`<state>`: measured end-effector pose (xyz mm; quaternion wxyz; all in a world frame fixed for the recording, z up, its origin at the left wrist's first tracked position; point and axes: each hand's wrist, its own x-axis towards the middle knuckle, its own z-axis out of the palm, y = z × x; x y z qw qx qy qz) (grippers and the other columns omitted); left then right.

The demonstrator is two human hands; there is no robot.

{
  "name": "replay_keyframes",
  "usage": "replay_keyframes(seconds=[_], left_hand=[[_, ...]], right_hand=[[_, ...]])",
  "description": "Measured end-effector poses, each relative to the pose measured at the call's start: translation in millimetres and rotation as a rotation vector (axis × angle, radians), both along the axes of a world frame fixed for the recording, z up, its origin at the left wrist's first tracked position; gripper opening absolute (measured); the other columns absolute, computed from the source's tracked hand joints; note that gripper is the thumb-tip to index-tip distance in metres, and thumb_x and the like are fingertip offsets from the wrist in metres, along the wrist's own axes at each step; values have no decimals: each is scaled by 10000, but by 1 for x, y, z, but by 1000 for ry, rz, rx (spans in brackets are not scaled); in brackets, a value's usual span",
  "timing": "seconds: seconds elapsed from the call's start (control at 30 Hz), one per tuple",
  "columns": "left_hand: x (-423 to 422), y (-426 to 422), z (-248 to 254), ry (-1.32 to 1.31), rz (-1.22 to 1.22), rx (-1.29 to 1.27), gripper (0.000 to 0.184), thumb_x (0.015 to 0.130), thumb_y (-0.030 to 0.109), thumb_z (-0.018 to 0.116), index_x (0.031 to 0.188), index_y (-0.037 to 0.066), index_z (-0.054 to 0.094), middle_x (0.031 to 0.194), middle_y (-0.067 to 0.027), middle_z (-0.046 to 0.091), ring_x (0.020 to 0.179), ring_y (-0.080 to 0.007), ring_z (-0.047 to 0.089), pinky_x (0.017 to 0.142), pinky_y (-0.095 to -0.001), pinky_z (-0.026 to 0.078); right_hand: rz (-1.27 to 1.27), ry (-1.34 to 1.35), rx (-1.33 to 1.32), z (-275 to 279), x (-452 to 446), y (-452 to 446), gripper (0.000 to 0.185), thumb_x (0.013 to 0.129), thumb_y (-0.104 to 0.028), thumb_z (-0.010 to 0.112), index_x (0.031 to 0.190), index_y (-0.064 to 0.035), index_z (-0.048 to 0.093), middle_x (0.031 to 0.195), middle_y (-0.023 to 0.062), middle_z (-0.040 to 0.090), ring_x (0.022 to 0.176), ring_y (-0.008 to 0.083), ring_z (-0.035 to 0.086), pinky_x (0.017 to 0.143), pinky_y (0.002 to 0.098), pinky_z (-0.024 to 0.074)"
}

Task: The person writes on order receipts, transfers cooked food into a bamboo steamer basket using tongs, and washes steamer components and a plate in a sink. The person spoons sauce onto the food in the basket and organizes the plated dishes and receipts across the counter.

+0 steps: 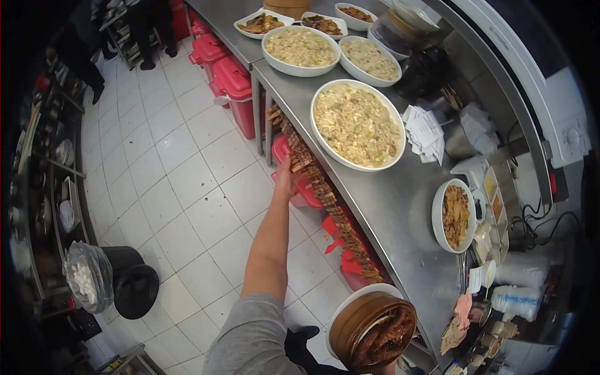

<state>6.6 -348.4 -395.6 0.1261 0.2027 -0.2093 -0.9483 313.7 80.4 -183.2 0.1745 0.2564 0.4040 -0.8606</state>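
A long row of wooden clothespins (334,209) runs along the front edge of the steel counter. My left hand (287,179) reaches out to the far part of this row, its fingers closed at one of the pins; the fingertips are partly hidden. Close to my body, a round bamboo steamer (350,331) sits on a white plate (331,312). Dark reddish-brown glazed food (387,340) fills the steamer. Only a little of my right hand (384,369) shows at the bottom edge, holding the steamer from its near side.
On the steel counter (387,194) stand a large bowl of fried rice (359,125), several other filled dishes and a stack of paper slips (425,132). Red lidded bins (237,87) stand beneath. A bagged bucket (87,275) is on the tiled floor; people stand far off.
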Motion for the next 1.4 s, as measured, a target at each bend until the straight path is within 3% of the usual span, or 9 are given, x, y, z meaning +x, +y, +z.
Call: replay_keyframes(seconds=[0.2,0.23,0.57,0.77,0.97,1.1,1.23,1.33,1.4], left_hand=[[12,14,-3,-164,31,11,422,943,427,359,1210,126,484,1094,-55,580,939,-193,555,849,-376,438],[16,20,-18,-142,-87,-40,500,928,510,311,1244,151,458,1243,-12,475,1020,-177,468,820,-354,371],[-9,22,10,-283,-129,12,619,883,626,244,1231,152,436,1162,-46,532,1022,-225,505,828,-424,395],[11,0,17,-66,24,-117,442,876,531,456,1088,154,546,1008,-12,596,895,-144,549,732,-357,410],[17,-16,38,-322,1,-464,357,864,415,540,1060,118,559,1003,7,594,895,-100,542,694,-270,395],[18,-12,57,-317,221,-498,175,828,216,565,944,85,577,838,-13,628,602,-80,553,494,-188,384],[8,-18,49,-375,186,-460,292,839,335,514,1002,93,520,958,-20,573,788,-148,540,754,-338,443],[5,-23,60,-283,121,-264,293,814,298,540,1020,94,497,957,-80,604,775,-165,578,649,-299,481],[1,-31,39,-176,57,-170,453,859,391,515,1165,61,463,1038,-115,590,939,-277,571,796,-405,469]], right_hand=[[-36,79,-89,3,33,11,487,925,-407,367,1259,-56,415,1196,115,514,1052,270,525,919,389,440],[-47,84,-98,3,37,11,487,925,-407,367,1259,-56,415,1196,115,514,1051,270,525,919,389,440],[-154,21,-47,6,74,18,441,921,-349,387,1231,-41,445,1165,124,532,1027,269,535,890,385,451],[-164,-14,-25,4,76,18,411,918,-311,400,1213,-31,465,1144,130,543,1011,269,541,870,382,458],[-176,-34,-4,4,78,21,382,915,-272,413,1194,-22,486,1124,136,555,995,268,548,850,379,466],[-211,-45,12,5,87,26,364,913,-247,422,1182,-15,499,1110,141,562,984,268,552,837,377,471],[-260,-73,44,3,90,30,345,911,-221,431,1170,-9,513,1096,145,570,974,267,557,824,375,476],[-297,-107,89,6,94,33,331,910,-202,437,1161,-4,523,1086,148,575,966,267,560,814,374,479],[-349,-127,133,9,93,36,322,909,-190,441,1154,0,530,1079,150,579,961,267,562,807,373,482]])
